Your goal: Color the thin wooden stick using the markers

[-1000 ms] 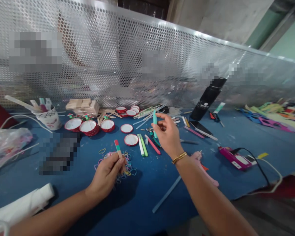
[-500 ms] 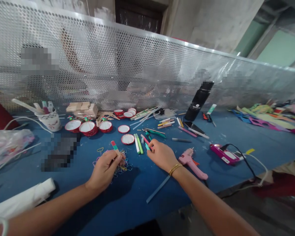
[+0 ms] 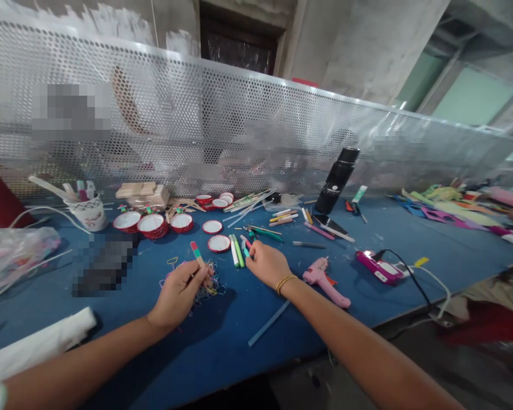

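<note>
A: Start at your right hand (image 3: 267, 263). What is it doing?

B: Your fingers are curled together down on the teal marker (image 3: 245, 250), just right of the light-green marker (image 3: 240, 251). Whether they pinch it or only rest on it, I cannot tell.

A: Which way does the teal marker lie from that hand?

B: Off its fingertips, on the side facing the light-green marker; its long axis looks to run roughly alongside that one. Your right hand is clearly nearer to it.

A: And your left hand (image 3: 179, 293)?

B: Left of the light-green marker and closer to you, pinching a wooden stick (image 3: 198, 257) between thumb and fingers. The stick tilts up and leftward, red tip topmost, green below.

A: Farther out?

B: Rubber bands (image 3: 214, 280) lie left of the light-green marker, around your left hand; the pink glue gun (image 3: 325, 283) sits well to its right.
</note>
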### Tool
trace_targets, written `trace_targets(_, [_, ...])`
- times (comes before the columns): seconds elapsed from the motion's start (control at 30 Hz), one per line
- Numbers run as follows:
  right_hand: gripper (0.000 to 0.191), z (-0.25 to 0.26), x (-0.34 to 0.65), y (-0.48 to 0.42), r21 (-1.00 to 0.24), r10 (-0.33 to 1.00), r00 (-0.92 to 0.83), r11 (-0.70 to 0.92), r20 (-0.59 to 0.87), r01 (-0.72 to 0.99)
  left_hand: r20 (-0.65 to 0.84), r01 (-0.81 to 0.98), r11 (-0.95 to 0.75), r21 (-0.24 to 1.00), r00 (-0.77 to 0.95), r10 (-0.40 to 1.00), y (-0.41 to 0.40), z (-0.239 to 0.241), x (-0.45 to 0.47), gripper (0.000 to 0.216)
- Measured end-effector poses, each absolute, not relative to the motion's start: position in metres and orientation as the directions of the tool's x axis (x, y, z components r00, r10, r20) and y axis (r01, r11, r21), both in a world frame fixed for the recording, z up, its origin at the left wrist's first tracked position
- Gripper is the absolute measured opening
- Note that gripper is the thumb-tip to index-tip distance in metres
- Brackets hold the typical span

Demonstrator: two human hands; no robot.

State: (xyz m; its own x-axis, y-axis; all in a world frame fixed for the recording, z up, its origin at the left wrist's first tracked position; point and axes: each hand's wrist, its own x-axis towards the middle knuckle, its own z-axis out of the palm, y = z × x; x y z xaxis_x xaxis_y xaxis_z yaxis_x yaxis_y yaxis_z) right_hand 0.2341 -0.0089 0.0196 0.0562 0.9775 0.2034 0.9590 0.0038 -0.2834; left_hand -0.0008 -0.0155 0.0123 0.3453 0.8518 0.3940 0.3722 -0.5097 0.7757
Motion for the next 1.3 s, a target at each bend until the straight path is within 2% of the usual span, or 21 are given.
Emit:
trace_targets(0.23, [0.012, 0.024, 0.231, 0.004, -0.210, 0.981, 0.076, -0.037, 0.178, 0.977, 0.405, 0.334, -0.488, 0.806, 0.290, 0.867, -0.015, 0.013, -0.002, 0.031])
trace_targets(0.4, [0.027, 0.025, 0.229, 0.015, -0.056, 0.975, 0.080, -0.070, 0.209, 0.996, 0.379, 0.307, -0.466, 0.830, 0.302, 0.875, -0.014, 0.008, -0.004, 0.032])
trace_targets(0.6, [0.032, 0.031, 0.227, 0.032, 0.013, 0.967, -0.059, 0.058, 0.246, 0.998, 0.370, 0.291, -0.471, 0.833, 0.339, 0.865, -0.014, 0.009, -0.003, 0.032])
trace_targets(0.77, [0.029, 0.032, 0.228, 0.039, 0.021, 0.971, -0.055, 0.052, 0.233, 0.998, 0.397, 0.319, -0.512, 0.798, 0.362, 0.844, -0.016, 0.014, -0.003, 0.031])
trace_targets(0.97, [0.025, 0.029, 0.230, 0.031, -0.049, 0.940, -0.022, 0.042, 0.340, 0.998, 0.359, 0.303, -0.478, 0.824, 0.373, 0.855, -0.015, 0.012, -0.004, 0.033])
trace_targets(1.03, [0.026, 0.028, 0.226, 0.028, -0.070, 0.948, -0.025, 0.049, 0.317, 0.996, 0.350, 0.300, -0.468, 0.831, 0.373, 0.859, -0.015, 0.012, -0.004, 0.032])
trace_targets(1.3, [0.027, 0.023, 0.208, 0.025, -0.024, 0.968, -0.050, 0.057, 0.244, 0.998, 0.353, 0.288, -0.472, 0.834, 0.379, 0.855, -0.014, 0.012, -0.003, 0.032])
